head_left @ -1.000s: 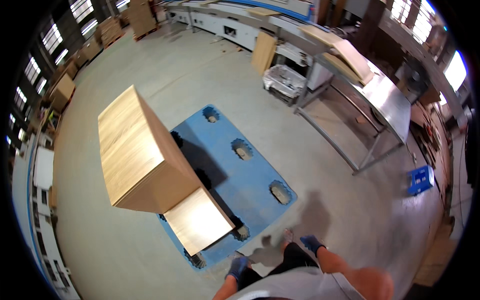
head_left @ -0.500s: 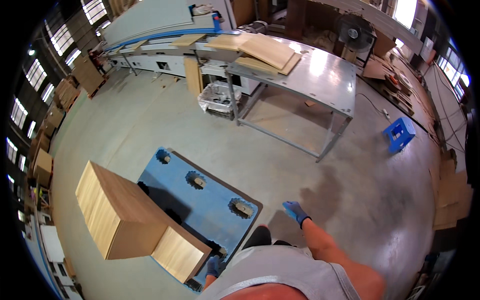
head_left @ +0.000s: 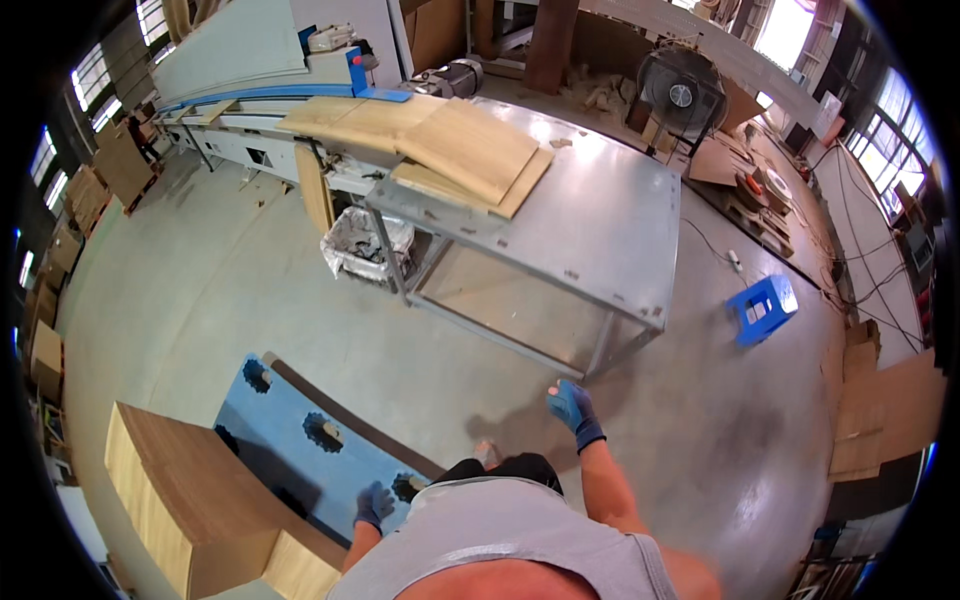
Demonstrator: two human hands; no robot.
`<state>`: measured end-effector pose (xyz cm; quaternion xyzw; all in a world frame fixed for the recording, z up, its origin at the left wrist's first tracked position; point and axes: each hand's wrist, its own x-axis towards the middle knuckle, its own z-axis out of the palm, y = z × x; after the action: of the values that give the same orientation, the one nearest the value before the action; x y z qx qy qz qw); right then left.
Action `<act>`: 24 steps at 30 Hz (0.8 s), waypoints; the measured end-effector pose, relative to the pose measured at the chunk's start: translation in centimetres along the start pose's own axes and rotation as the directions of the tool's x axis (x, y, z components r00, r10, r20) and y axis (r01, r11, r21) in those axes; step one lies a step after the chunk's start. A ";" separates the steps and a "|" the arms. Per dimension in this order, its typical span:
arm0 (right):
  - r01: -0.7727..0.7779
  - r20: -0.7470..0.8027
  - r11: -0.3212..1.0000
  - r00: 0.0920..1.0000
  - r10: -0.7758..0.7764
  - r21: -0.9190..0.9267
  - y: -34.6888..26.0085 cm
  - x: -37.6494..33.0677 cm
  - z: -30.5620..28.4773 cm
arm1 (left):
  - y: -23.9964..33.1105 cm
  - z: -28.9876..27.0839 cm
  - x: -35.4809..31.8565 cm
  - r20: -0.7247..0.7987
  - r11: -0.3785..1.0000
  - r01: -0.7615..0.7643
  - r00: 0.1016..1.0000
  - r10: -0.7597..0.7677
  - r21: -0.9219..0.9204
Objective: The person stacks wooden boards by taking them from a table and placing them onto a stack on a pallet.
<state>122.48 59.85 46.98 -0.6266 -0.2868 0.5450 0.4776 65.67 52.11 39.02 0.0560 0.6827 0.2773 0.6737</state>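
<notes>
Head view, left hand (head_left: 374, 505): hovering over blue pallet (head_left: 268, 418), spread and released
Right hand (head_left: 572, 406): hanging near metal table (head_left: 610, 215), cannot tell grip

Passable: floor (head_left: 430, 365) between blue pallet (head_left: 282, 415) and metal table (head_left: 610, 230).
Obstructed: ahead of right hand (head_left: 572, 408) by 1 table leg (head_left: 602, 345); left of left hand (head_left: 373, 504) by wood-grain box (head_left: 195, 480); farther right by blue stool (head_left: 779, 296).

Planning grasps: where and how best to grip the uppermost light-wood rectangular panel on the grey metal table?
Probably pinch the panel by its long near edge, thumb above, coming from the near side of the table: it's thin, nothing lies on it, and that edge is exposed.
</notes>
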 end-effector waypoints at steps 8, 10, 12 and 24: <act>-0.017 -0.227 0.861 0.962 0.154 0.509 -16.1 16.6 2.5 | 24.2 14.8 -2.5 -0.108 0.937 -0.309 0.938 0.328 0.163; 0.112 -0.256 0.927 0.966 -0.017 0.359 -15.8 23.1 -0.5 | 27.2 17.7 -0.9 -0.120 0.924 -0.382 0.918 0.379 0.003; 0.144 -0.285 0.941 0.957 -0.054 0.307 -16.8 29.4 -2.6 | 29.1 18.6 1.9 0.005 0.930 -0.361 0.932 0.362 -0.061; -0.215 -0.664 0.718 0.613 -0.429 -0.662 -29.0 48.3 -5.1 | 45.2 39.1 7.4 -0.194 0.870 -0.457 0.851 0.488 0.185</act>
<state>143.72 111.88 53.36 -0.9078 -0.2693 0.0361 0.3195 88.76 105.24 55.42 0.2336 0.7392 0.3937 0.4940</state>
